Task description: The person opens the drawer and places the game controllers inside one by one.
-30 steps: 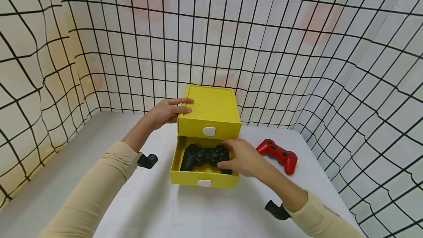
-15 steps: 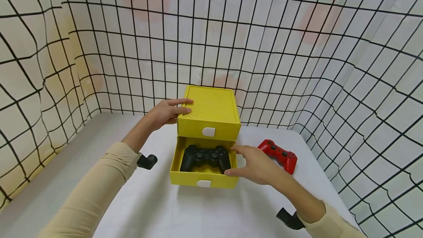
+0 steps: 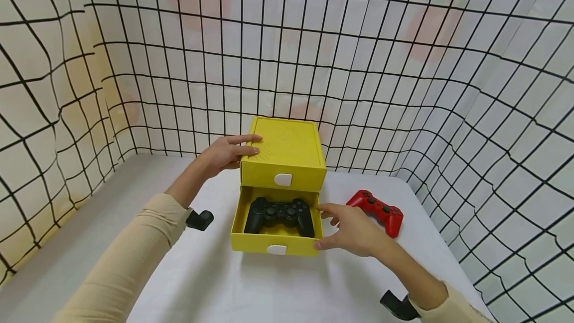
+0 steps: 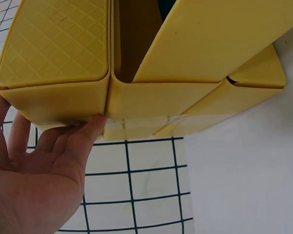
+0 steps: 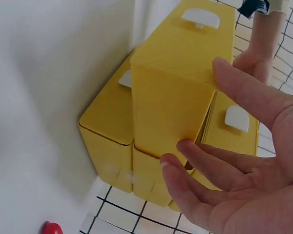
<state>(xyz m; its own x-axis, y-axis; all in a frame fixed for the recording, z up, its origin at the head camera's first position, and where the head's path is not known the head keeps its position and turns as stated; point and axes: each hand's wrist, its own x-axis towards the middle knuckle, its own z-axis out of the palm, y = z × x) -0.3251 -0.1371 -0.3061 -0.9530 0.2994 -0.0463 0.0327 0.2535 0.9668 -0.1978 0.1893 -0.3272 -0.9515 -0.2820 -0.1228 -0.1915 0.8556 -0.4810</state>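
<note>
left hand (image 3: 224, 154): grip flat on yellow plastic drawer box (image 3: 287, 148) top | right hand (image 3: 354, 231): fingers relaxed, seemingly touching pulled-out lower drawer (image 3: 273, 243) right corner | black game controller (image 3: 279, 215): inside drawer | red game controller (image 3: 377, 209): surface, right

a red game controller (image 3: 376, 210) is lying on the white table (image 3: 278, 288), well to the right of everything else, tilting slightly toward the near right corner; its edge is showing as a red spot (image 5: 52, 228) low in the right wrist view; a white sheet with a black grid (image 3: 403, 64) is hanging around the table on all sides, sagging and wrinkling at the right.
</note>
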